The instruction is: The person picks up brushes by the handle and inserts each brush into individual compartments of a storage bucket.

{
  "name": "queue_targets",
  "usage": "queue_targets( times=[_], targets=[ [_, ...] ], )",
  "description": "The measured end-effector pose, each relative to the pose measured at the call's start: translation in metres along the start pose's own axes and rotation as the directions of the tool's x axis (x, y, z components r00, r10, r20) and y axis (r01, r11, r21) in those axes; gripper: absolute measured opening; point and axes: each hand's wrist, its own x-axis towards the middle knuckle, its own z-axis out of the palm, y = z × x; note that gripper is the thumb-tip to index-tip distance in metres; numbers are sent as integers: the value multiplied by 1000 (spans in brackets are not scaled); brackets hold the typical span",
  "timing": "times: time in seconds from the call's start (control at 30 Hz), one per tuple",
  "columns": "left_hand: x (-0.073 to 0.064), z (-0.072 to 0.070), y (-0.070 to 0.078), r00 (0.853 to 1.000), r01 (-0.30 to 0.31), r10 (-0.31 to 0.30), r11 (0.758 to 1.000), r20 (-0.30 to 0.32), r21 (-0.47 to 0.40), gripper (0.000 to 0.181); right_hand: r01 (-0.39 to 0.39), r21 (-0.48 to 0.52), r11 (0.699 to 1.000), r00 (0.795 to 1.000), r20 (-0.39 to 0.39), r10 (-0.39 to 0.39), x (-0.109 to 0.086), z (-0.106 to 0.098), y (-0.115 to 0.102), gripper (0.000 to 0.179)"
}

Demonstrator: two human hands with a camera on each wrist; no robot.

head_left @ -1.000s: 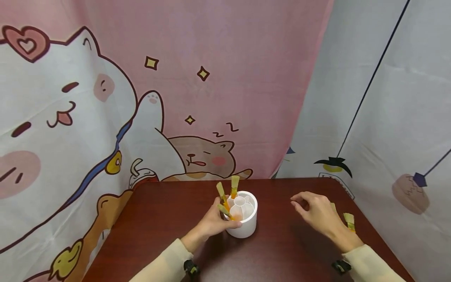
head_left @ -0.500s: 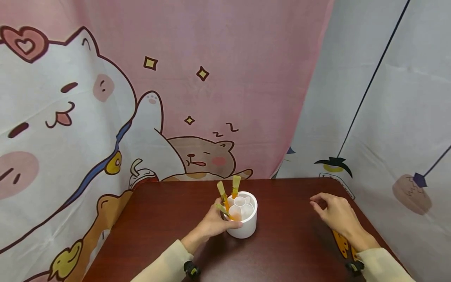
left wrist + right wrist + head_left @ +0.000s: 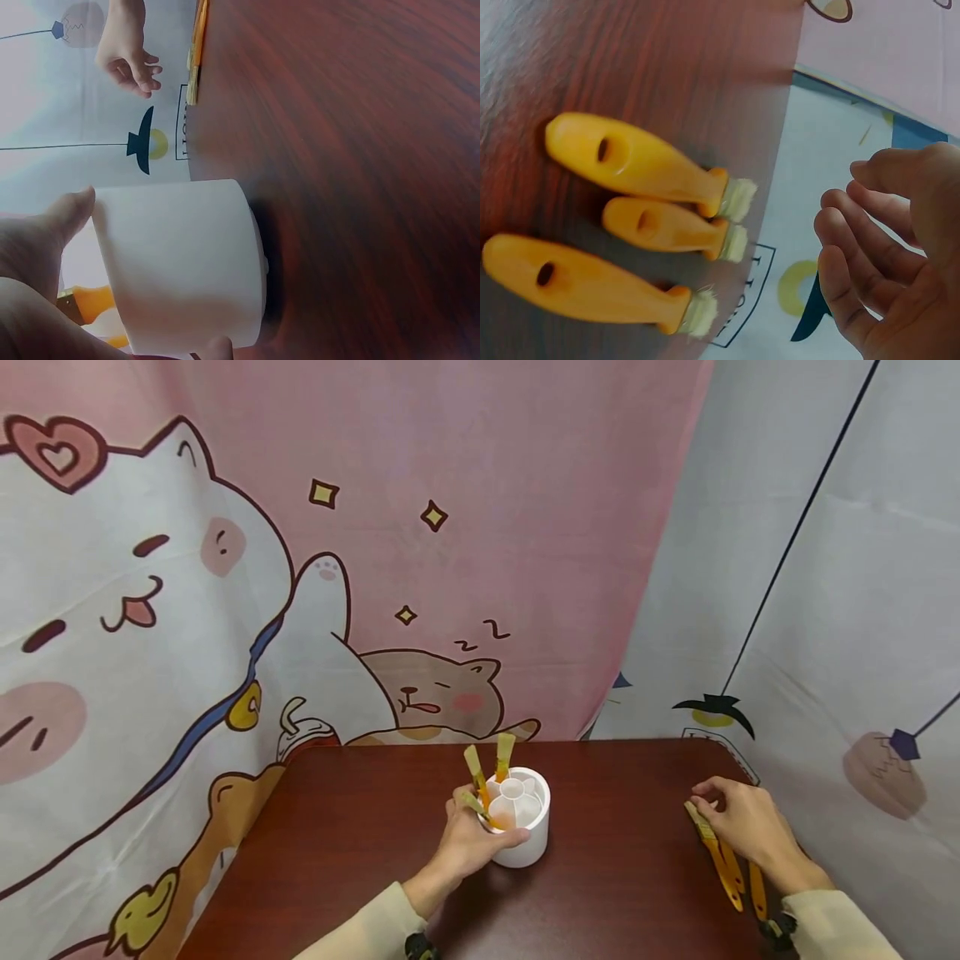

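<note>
My left hand [image 3: 468, 843] grips a round white pen holder [image 3: 531, 842] by its side, thumb at the rim. Flower-shaped compartments divide its inside. Several paintbrushes stand in it bristles up, one a flat brush [image 3: 505, 752] at the back; orange handles show below the pale bristles. Close above three more brushes at the table's right side hovers my right hand [image 3: 750, 827], fingers loosely curled around nothing. In the right wrist view these are a large upper brush [image 3: 630, 157], a small middle brush [image 3: 660, 226] and a large lower brush [image 3: 585, 281], lying side by side with yellow-orange handles.
The dark red wooden table [image 3: 600, 893] carries the holder near its middle. Behind it hangs a pink cloth [image 3: 540, 527] with cartoon cats, and a pale printed cloth [image 3: 840, 610] runs along the right edge.
My right hand has moved rightward from beside the holder to the loose brushes, uncovering more of their handles. My left hand keeps its grip on the pen holder, which has hardly moved.
</note>
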Motion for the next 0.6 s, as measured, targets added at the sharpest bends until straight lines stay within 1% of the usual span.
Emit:
queue_targets(
  times=[0.1, 0.17, 0.23, 0.27, 0.37, 0.43, 0.5, 0.57, 0.6],
  targets=[
    [2, 1, -1, 1000, 2, -2, 1000, 4, 4, 104, -14, -9, 1000, 1000, 5, 14, -1, 2, 8, 17],
    [3, -2, -1, 1000, -5, 5, 1000, 14, -3, 103, -17, -22, 1000, 1000, 5, 18, -1, 3, 11, 17],
    [5, -5, -1, 999, -21, 22, 999, 30, -27, 100, -22, -31, 999, 1000, 9, 22, -1, 3, 13, 18],
    [6, -7, -2, 999, -29, 31, 998, 45, -54, 99, -24, -33, 999, 1000, 13, 25, -1, 4, 15, 18],
    [9, -12, -5, 994, -27, 38, 993, 98, -115, 97, -31, -40, 999, 999, 28, 32, -3, 4, 19, 22],
    [12, -15, -8, 989, -16, 38, 988, 143, -155, 98, -47, -44, 998, 998, 49, 49, -4, 5, 22, 23],
    [15, -18, -11, 983, 3, 28, 986, 184, -165, 100, -58, -52, 997, 996, 68, 61, -4, 5, 25, 24],
    [18, -22, -13, 974, 13, 29, 983, 223, -181, 101, -64, -63, 996, 994, 82, 69, -3, 5, 28, 22],
    [19, -24, -14, 970, 27, 19, 982, 241, -185, 102, -67, -68, 995, 994, 85, 73, -3, 5, 29, 21]
  ],
)
